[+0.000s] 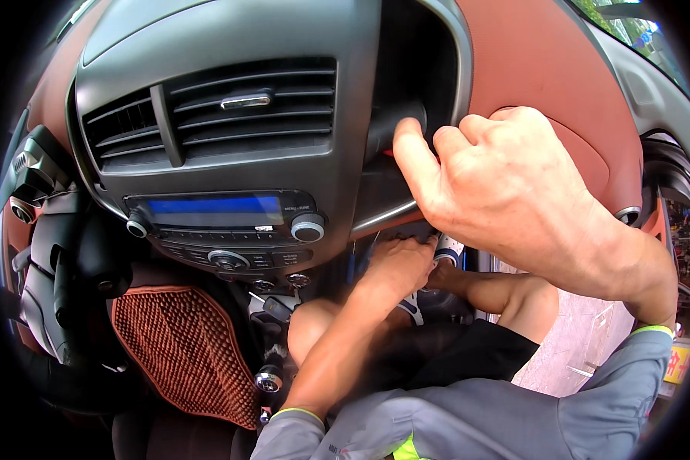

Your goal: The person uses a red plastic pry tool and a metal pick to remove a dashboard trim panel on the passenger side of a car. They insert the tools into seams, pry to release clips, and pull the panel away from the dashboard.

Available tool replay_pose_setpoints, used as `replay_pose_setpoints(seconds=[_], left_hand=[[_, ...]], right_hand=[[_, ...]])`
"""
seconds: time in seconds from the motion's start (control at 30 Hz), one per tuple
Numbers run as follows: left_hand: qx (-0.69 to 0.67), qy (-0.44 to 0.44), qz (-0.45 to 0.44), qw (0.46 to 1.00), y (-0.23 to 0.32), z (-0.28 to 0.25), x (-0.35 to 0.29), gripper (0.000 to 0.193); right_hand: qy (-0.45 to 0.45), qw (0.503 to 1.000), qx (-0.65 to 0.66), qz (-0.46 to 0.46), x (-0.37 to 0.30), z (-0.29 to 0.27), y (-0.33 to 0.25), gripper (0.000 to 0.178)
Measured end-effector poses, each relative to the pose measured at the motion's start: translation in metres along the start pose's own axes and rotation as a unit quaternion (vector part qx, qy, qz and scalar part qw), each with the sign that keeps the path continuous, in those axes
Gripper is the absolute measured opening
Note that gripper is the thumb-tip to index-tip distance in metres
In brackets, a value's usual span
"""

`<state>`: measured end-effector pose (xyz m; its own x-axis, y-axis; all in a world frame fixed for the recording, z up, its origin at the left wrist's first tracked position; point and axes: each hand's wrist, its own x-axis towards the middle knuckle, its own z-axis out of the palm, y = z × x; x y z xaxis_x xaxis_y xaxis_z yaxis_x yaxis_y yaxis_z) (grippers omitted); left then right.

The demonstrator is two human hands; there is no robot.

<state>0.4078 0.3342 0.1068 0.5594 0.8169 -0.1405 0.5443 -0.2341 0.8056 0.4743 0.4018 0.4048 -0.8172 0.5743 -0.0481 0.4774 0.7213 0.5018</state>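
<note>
My right hand (506, 169) is raised in front of the dashboard, beside a dark recess (414, 69) edged with silver trim (461, 46). Its fingers are curled and the thumb reaches toward the recess; whatever they grip is hidden behind the hand. Lower down, my left hand (401, 264) reaches beneath the dashboard's lower edge, above my bent knees. Those fingers are bent together, and what they hold or press on is out of sight. A reddish-brown dash panel (544, 61) curves away past the right hand.
Left of the recess is the centre console with an air vent (245, 107), a radio (215, 215) and knobs. A beaded seat cover (184, 345) lies on the neighbouring seat, beside a gear knob (268, 379) and a car key (277, 308). Pale paving (571, 330) shows through the door opening.
</note>
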Motion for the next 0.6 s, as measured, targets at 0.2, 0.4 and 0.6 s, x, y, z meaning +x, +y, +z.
replay_pose_setpoints(seconds=[0.2,0.4,0.6], left_hand=[[0.095,-0.120,-0.008,0.988,0.052,-0.062,-0.009,0.042],[0.105,-0.091,-0.013,0.990,0.038,-0.056,-0.014,0.043],[0.102,-0.076,-0.003,0.992,0.036,-0.058,-0.018,0.043]], right_hand=[[-0.165,0.986,0.004,0.009,0.026,-0.019,-0.005,0.054],[-0.160,0.985,0.053,0.034,0.042,-0.028,-0.008,0.021],[-0.075,0.986,-0.104,0.111,0.030,-0.011,-0.011,0.015]])
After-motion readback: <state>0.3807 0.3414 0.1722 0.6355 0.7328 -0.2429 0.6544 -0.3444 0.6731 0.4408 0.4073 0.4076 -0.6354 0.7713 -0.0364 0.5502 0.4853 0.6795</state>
